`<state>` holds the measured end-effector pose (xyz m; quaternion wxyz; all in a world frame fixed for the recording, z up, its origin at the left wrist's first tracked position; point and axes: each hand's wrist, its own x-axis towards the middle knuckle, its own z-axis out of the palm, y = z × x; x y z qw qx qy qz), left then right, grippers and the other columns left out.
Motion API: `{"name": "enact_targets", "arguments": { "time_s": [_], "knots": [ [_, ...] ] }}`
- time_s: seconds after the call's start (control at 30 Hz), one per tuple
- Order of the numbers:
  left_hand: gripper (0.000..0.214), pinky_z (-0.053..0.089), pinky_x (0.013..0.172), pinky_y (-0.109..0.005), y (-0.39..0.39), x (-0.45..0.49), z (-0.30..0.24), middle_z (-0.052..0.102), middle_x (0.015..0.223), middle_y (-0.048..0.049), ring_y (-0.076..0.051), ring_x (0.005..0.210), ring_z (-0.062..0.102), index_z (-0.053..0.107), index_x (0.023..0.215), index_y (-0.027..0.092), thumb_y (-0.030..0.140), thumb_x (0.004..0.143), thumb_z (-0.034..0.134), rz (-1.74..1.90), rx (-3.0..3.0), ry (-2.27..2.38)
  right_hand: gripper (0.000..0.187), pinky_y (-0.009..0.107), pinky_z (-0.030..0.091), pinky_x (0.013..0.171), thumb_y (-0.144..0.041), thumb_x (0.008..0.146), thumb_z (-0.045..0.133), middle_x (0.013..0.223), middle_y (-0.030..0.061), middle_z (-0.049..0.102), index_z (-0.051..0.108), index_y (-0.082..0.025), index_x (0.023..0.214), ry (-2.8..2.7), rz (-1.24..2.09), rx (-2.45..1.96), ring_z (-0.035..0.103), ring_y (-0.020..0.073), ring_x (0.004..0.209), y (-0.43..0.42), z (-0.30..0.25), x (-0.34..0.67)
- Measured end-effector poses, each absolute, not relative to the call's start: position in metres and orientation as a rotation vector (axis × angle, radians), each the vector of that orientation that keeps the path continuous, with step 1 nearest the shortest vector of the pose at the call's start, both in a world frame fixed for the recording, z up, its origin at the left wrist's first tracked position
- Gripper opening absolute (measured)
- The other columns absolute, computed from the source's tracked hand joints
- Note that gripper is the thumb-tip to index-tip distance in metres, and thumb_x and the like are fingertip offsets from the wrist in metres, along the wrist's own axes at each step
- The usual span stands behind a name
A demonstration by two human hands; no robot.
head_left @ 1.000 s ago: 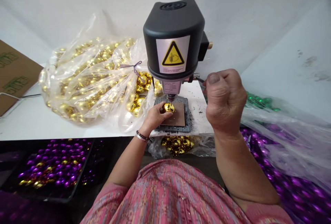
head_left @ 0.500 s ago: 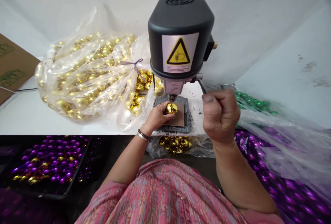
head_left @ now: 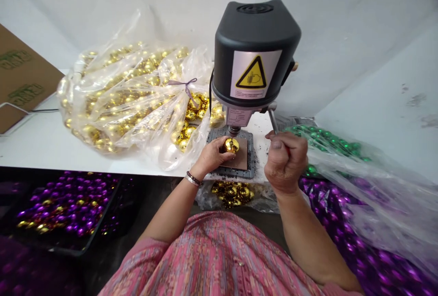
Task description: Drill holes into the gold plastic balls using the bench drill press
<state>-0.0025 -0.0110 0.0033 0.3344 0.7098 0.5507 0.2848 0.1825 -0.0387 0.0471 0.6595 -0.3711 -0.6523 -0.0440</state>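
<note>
Gold ball on the brown pad of the drill press, directly under its chuck, pinched by the left hand. Right hand closed in a fist around the lever. Clear bag of gold balls lies on the table to the left.

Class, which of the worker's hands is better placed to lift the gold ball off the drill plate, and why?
Probably the left. The left hand pinches the gold ball on the plate beneath the drill press, whereas the right hand is closed around the feed lever off to the side.
</note>
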Motion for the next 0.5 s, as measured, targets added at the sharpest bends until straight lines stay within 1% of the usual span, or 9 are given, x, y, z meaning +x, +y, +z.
{"name": "enact_targets", "arguments": {
  "time_s": [0.13, 0.23, 0.4, 0.43, 0.5],
  "knots": [
    [0.056, 0.047, 0.103, -0.036, -0.01, -0.002, -0.001, 0.07, 0.126, -0.0096, -0.025, 0.115, 0.064, 0.064, 0.128, 0.017, 0.021, 0.074, 0.078, 0.777, 1.824, 1.431, 0.013, 0.032, 0.054, 0.078, -0.017, 0.089, 0.049, 0.082, -0.0032, 0.06, 0.056, -0.024, 0.099, -1.444, -0.037, -0.799, 0.065, 0.0116, 0.082, -0.034, 0.035, 0.183],
    [0.052, 0.048, 0.101, -0.035, -0.011, -0.003, -0.002, 0.071, 0.122, -0.0076, -0.024, 0.113, 0.064, 0.066, 0.124, 0.018, 0.022, 0.074, 0.078, 0.799, 1.823, 1.409, 0.013, 0.033, 0.056, 0.079, -0.016, 0.09, 0.048, 0.081, -0.0029, 0.059, 0.055, -0.023, 0.099, -1.423, -0.033, -0.77, 0.064, 0.0118, 0.082, -0.031, 0.026, 0.181],
    [0.043, 0.05, 0.092, -0.03, -0.012, -0.002, 0.0, 0.073, 0.109, -0.0025, -0.02, 0.102, 0.065, 0.069, 0.116, 0.02, 0.025, 0.075, 0.077, 0.794, 1.836, 1.396, 0.005, 0.033, 0.058, 0.073, -0.021, 0.09, 0.049, 0.076, -0.0031, 0.056, 0.054, -0.022, 0.092, -1.417, -0.048, -0.761, 0.06, 0.0114, 0.073, -0.029, 0.018, 0.179],
    [0.042, 0.05, 0.09, -0.03, -0.012, -0.002, 0.001, 0.072, 0.107, -0.0021, -0.02, 0.1, 0.065, 0.068, 0.116, 0.021, 0.025, 0.075, 0.076, 0.792, 1.83, 1.4, 0.006, 0.032, 0.057, 0.07, -0.024, 0.091, 0.049, 0.075, -0.0031, 0.056, 0.054, -0.022, 0.09, -1.402, -0.047, -0.777, 0.06, 0.0111, 0.071, -0.03, 0.023, 0.179],
    [0.042, 0.05, 0.087, -0.03, -0.013, 0.0, 0.002, 0.072, 0.104, -0.0019, -0.02, 0.096, 0.065, 0.067, 0.116, 0.02, 0.026, 0.075, 0.076, 0.786, 1.818, 1.405, 0.014, 0.029, 0.053, 0.065, -0.03, 0.093, 0.048, 0.072, -0.003, 0.056, 0.055, -0.021, 0.086, -1.358, -0.051, -0.842, 0.058, 0.0103, 0.066, -0.033, 0.042, 0.177]
  ]
}}
